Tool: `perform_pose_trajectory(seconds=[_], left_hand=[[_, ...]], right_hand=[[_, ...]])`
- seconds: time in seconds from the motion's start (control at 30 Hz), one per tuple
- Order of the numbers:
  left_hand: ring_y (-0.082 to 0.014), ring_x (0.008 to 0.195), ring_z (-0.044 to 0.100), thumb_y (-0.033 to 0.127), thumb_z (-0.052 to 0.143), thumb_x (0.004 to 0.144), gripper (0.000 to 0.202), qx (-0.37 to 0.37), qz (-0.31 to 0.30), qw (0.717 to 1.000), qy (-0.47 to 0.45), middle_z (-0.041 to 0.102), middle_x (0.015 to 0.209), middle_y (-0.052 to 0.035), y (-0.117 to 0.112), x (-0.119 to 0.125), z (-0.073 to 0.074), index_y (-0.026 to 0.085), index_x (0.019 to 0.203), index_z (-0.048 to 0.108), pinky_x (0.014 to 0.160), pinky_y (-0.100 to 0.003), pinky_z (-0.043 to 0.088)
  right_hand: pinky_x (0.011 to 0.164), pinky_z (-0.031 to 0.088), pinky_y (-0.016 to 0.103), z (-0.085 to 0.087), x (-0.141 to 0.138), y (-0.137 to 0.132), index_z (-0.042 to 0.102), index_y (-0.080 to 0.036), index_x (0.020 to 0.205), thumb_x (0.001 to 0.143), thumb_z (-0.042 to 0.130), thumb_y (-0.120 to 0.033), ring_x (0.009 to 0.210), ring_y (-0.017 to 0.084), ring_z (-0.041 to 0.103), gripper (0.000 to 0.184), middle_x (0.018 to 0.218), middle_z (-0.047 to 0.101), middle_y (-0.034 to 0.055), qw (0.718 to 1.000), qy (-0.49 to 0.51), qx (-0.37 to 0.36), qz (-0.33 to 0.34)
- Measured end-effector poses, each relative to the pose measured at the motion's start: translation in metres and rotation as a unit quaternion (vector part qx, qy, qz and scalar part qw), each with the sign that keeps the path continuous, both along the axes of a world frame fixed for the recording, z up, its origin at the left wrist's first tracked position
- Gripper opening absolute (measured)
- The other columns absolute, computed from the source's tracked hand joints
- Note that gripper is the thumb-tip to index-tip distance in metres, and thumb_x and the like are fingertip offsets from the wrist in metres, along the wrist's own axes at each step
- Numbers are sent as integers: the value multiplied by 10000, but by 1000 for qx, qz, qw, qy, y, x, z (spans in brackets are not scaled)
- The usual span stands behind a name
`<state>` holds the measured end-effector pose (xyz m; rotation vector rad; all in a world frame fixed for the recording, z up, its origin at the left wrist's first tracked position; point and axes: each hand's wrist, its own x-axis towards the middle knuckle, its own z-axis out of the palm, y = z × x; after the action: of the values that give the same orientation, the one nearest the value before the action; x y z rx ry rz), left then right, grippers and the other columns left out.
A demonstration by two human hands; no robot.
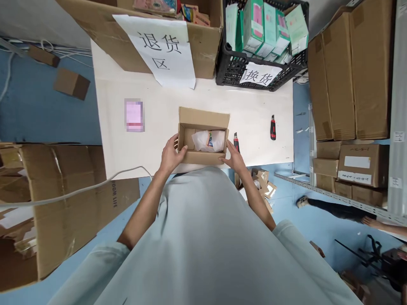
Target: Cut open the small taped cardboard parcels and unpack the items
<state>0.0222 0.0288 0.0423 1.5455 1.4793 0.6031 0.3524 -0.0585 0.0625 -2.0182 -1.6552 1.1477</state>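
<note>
A small cardboard box (203, 158) stands open near the front edge of the white table, its back flap raised. Inside lies a packet wrapped in white translucent plastic (218, 140), with a colourful label showing through. My left hand (171, 156) grips the box's left end, thumb over the front rim. At the opposite end my right hand (234, 156) holds the right side, fingers along the wall. A red and black utility knife (236, 143) lies just beyond my right hand and is partly hidden by it.
A second utility knife (273, 128) lies to the right, a blurred pink item (134, 115) to the left. Behind stand a large labelled carton (203, 51) and a black crate (229, 70) of green boxes. A grey cable (79, 190) crosses at left. Another person's leg (337, 208) shows at right.
</note>
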Motion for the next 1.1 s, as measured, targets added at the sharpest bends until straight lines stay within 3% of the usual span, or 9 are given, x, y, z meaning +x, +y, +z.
perform_pose_trajectory(seconds=[0.23, 0.37, 0.5, 0.6, 0.73, 0.83, 0.97, 1.1], left_hand=[[-326, 1353, 757, 413, 652, 989, 723, -31, -2, 996, 84, 663, 1606, -220, 11, -7, 12, 183, 1662, 519, 1193, -525, 631], [-382, 1455, 682, 416, 657, 983, 721, -15, -13, 987, 158, 654, 1597, -220, 12, -1, 23, 179, 1654, 538, 1263, -577, 568], [-408, 1655, 477, 403, 645, 1023, 640, 65, -37, 979, 190, 551, 1724, -202, 12, 28, 43, 187, 1623, 587, 1397, -616, 395], [-386, 1538, 599, 387, 616, 1054, 544, 48, -120, 978, 163, 664, 1629, -162, 17, 69, 53, 189, 1559, 662, 1352, -586, 451], [-354, 1228, 781, 354, 674, 1029, 433, -42, -198, 963, 181, 826, 1369, -154, 31, 128, 42, 154, 1391, 801, 1172, -482, 591], [-356, 1260, 785, 343, 733, 1012, 411, -69, -200, 954, 212, 840, 1376, -154, 40, 157, 24, 147, 1362, 823, 1143, -453, 600], [-377, 1308, 777, 379, 784, 991, 426, -85, -178, 947, 254, 847, 1343, -187, 44, 173, 11, 113, 1320, 829, 1129, -447, 594], [-417, 1264, 797, 376, 815, 936, 380, -84, -163, 943, 277, 860, 1286, -196, 43, 174, 14, 158, 1244, 852, 1076, -476, 633]], right_hand=[[1441, 376, 498, 5, -7, 9, 244, -207, 1885, 1004, 838, -339, 1776, 299, 369, 1071, 1909, 351, 168, 1000, -19, 8, 24], [1404, 438, 492, 7, -7, 13, 223, -249, 1891, 1020, 797, -293, 1770, 288, 381, 1045, 1919, 339, 136, 999, -33, 5, 40], [1369, 486, 473, 4, -7, 17, 235, -250, 1891, 1033, 778, -311, 1765, 297, 390, 1017, 1923, 335, 122, 997, -37, -2, 61], [1349, 510, 469, 3, -7, 19, 240, -253, 1890, 1037, 778, -337, 1763, 306, 395, 1012, 1928, 322, 116, 997, -33, -5, 75], [1347, 512, 454, 3, -6, 21, 259, -235, 1884, 1033, 786, -324, 1754, 298, 412, 1005, 1924, 331, 126, 997, -26, 0, 78], [1348, 511, 453, 3, -5, 21, 263, -262, 1885, 1033, 781, -302, 1736, 299, 444, 998, 1922, 339, 116, 997, -18, 9, 77], [1325, 535, 450, 2, -5, 21, 262, -264, 1886, 1030, 788, -311, 1712, 311, 482, 1005, 1926, 328, 119, 997, -18, 7, 76], [1305, 556, 447, 1, -6, 20, 280, -261, 1880, 1027, 790, -304, 1703, 310, 493, 995, 1926, 328, 119, 997, -29, 8, 76]])
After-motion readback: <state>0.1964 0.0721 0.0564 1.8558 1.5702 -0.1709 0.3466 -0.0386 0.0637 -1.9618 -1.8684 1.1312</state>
